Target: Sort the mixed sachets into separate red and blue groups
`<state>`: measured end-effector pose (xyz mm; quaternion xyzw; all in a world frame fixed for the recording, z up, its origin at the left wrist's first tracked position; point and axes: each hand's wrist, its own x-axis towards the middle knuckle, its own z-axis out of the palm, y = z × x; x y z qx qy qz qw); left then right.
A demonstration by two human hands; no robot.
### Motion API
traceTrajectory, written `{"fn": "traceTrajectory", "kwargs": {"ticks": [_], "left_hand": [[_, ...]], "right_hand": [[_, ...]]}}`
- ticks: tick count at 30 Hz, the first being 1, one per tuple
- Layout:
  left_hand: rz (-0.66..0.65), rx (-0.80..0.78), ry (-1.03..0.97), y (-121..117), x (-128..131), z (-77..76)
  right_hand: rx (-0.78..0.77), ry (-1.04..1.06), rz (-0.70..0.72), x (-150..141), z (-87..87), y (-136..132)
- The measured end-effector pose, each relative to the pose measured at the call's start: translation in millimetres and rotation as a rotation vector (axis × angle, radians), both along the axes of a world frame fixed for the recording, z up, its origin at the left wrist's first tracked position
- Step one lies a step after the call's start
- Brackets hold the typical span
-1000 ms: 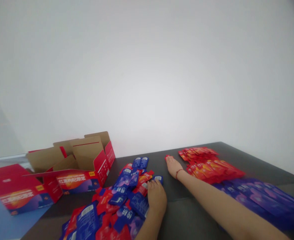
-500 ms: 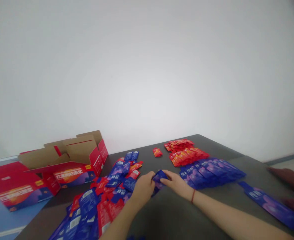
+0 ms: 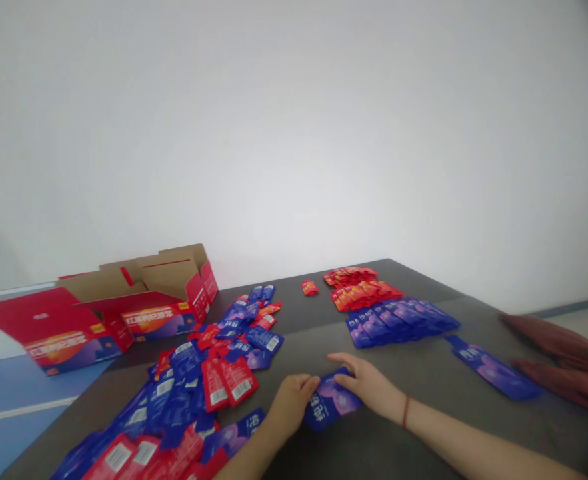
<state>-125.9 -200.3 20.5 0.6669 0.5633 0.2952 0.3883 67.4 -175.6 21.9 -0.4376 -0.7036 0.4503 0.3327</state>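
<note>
A blue pouch [image 3: 331, 402] with white print and a purple fruit picture lies between my hands, low over the dark table. At its left edge, my left hand [image 3: 291, 400] pinches it between thumb and fingers. My right hand [image 3: 371, 387] grips the upper right edge with its thumb on the printed face, while the index finger stretches out above. To the left spreads a loose pile of blue and red pouches [image 3: 231, 383], some with barcodes up. Right of my hands, blue pouches [image 3: 399, 319] overlap in a neat row.
Behind that row are rows of red-orange pouches [image 3: 367, 293], and one small red pouch [image 3: 309, 288] sits apart. Open red cartons [image 3: 159, 319] stand at the left. At the right lie a single blue pouch [image 3: 494, 367] and dark red fabric [image 3: 569, 360]. A white wall closes the back.
Both hands have come nearer to me with the blue pouch, which has turned so its printed face shows more fully. The view has tilted down, showing more of the loose pile.
</note>
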Motion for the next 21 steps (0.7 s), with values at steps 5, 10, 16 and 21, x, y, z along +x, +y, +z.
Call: {"fn": "traceTrajectory", "kwargs": {"ticks": [5,10,16,21], "left_hand": [[-0.033,-0.066,-0.045,7,-6,-7.1],[-0.018,-0.098,-0.120,5,-9,-2.2],[-0.096,0.362,0.291,-23,0,22.0],[-0.201,0.245,0.539,-27,4,23.0]], "right_hand": [[0.630,-0.354,0.363,18,19.4,-27],[0.687,-0.465,0.440,13,19.3,-36],[0.588,-0.476,0.300,0,10.6,-29],[0.395,-0.311,0.171,8,22.6,-30]]}}
